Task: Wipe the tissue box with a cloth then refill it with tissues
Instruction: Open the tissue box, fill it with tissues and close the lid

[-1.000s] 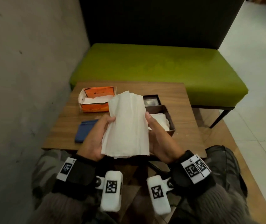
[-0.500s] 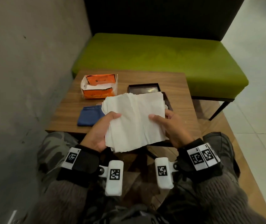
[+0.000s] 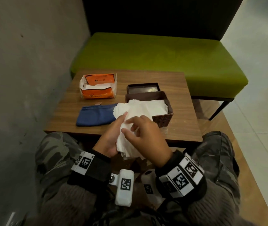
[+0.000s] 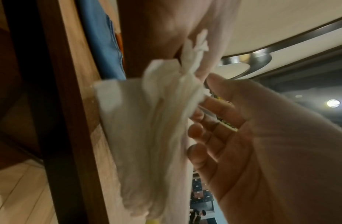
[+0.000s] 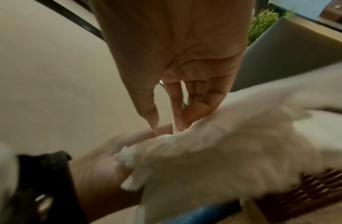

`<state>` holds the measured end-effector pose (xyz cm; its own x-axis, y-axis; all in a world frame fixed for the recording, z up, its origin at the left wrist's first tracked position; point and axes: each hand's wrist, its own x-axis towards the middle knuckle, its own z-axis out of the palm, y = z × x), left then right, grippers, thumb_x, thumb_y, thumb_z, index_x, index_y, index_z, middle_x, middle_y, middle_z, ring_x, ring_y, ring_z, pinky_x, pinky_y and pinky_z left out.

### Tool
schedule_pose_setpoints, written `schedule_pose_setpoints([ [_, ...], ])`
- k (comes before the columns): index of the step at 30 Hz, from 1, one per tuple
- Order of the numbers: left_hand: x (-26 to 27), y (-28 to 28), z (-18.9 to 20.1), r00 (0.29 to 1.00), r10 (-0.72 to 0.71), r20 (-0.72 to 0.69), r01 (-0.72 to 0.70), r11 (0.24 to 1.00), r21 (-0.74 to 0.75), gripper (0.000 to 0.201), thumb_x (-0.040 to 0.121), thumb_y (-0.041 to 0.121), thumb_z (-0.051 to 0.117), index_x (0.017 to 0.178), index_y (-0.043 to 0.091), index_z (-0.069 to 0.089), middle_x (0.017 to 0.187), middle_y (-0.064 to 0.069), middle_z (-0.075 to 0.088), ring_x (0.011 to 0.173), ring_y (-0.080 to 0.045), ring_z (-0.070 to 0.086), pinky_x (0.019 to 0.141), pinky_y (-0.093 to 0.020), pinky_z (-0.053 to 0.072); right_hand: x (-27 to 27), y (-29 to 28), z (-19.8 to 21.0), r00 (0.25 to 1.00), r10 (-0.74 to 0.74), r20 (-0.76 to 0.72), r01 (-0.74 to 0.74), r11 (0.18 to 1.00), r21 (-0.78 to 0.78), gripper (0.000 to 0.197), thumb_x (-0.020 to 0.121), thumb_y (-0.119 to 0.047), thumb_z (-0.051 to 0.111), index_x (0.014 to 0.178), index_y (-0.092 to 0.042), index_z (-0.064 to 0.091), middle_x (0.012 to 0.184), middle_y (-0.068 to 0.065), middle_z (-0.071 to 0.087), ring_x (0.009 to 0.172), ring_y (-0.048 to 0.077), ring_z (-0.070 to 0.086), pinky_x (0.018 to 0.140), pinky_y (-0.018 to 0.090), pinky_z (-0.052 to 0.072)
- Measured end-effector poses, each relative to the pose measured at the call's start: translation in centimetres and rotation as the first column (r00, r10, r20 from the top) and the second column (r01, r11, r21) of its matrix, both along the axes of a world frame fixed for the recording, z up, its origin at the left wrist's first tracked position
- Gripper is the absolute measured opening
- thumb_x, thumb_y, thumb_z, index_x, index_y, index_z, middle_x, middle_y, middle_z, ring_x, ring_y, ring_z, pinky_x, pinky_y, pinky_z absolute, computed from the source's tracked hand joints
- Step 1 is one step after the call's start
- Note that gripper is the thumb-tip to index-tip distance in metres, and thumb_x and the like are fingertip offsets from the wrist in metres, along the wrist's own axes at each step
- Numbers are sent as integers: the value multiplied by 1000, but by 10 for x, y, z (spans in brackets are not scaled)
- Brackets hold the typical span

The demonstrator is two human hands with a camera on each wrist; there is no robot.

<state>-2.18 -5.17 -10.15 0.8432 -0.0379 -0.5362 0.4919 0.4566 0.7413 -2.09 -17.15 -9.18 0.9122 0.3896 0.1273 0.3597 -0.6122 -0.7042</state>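
Observation:
A thick stack of white tissues lies in my left hand, thumb pressed along its top. My right hand sits over the stack's middle, thumb and curled fingers pinching the top sheets. In the right wrist view those fingertips nip the tissues. The stack's far end reaches over the near-left corner of the open brown woven tissue box, which holds more tissues. A folded blue cloth lies left of the box. In the left wrist view the stack hangs beside the table edge.
The box's dark lid lies upside down behind the box. An opened orange tissue pack stands at the back left of the small wooden table. Beyond it is a green bench, with a grey wall on the left.
The stack was held spread wide between both hands in front of me. It is now narrower and further forward over the box corner, with my right hand moved onto its top.

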Motion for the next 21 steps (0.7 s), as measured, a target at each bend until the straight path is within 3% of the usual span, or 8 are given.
schedule_pose_setpoints([
  [4, 1, 3, -1, 1000, 0, 14, 2, 990, -141, 58, 90, 62, 33, 107, 18, 66, 100, -11, 71, 89, -25, 69, 78, -40, 56, -8, -7, 1, 993, 112, -34, -112, 994, 5, 47, 90, -44, 58, 132, -24, 53, 101, -7, 55, 71, 0, 46, 71, 16, 39],
  [7, -2, 3, 1, 998, -14, 63, 26, 981, -194, 65, 85, 69, 28, 114, 21, 63, 111, -12, 69, 98, -28, 68, 78, -45, 57, -6, -23, 5, 999, -28, 16, 25, 987, 156, 39, 91, -40, 57, 127, -27, 57, 97, -8, 58, 73, 3, 53, 67, 12, 43],
  [9, -4, 2, -1, 995, -69, 77, 80, 985, -154, 63, 81, 63, 42, 126, 21, 55, 119, -12, 66, 109, -28, 63, 93, -48, 49, -1, -33, 3, 991, -125, 45, 115, 976, 187, 28, 91, -33, 58, 118, -25, 62, 94, -9, 60, 75, 3, 54, 66, 12, 42],
  [11, -4, 1, -5, 997, -60, 54, 64, 995, -74, 67, 73, 56, 55, 130, 20, 52, 118, -9, 67, 108, -26, 64, 97, -47, 46, 5, -39, -2, 979, -194, 58, 182, 968, 171, 22, 90, -27, 60, 111, -22, 63, 94, -6, 61, 78, 2, 54, 68, 13, 42],
  [15, -1, -3, -8, 998, -56, 22, 56, 998, 2, 70, 71, 60, 53, 129, 21, 53, 116, -7, 68, 106, -23, 65, 90, -40, 50, 17, -42, -9, 959, -283, 5, 278, 946, 166, 20, 86, -29, 66, 104, -20, 62, 89, -2, 61, 78, 7, 57, 68, 20, 47],
  [18, -1, -5, -9, 999, -39, -12, 39, 999, 17, 55, 84, 61, 42, 120, 23, 58, 110, -4, 71, 98, -19, 68, 75, -33, 53, 25, -41, -8, 944, -327, -50, 330, 923, 198, 8, 86, -25, 68, 85, -19, 63, 75, -4, 62, 68, 6, 56, 63, 20, 46],
  [21, -2, -7, -9, 999, -39, -7, 39, 998, 40, 50, 87, 62, 38, 114, 26, 59, 100, 0, 73, 91, -16, 70, 69, -30, 53, 27, -41, -5, 914, -364, -178, 404, 841, 358, 9, 87, -20, 68, 80, -17, 62, 66, -2, 63, 55, 4, 58, 56, 22, 50],
])
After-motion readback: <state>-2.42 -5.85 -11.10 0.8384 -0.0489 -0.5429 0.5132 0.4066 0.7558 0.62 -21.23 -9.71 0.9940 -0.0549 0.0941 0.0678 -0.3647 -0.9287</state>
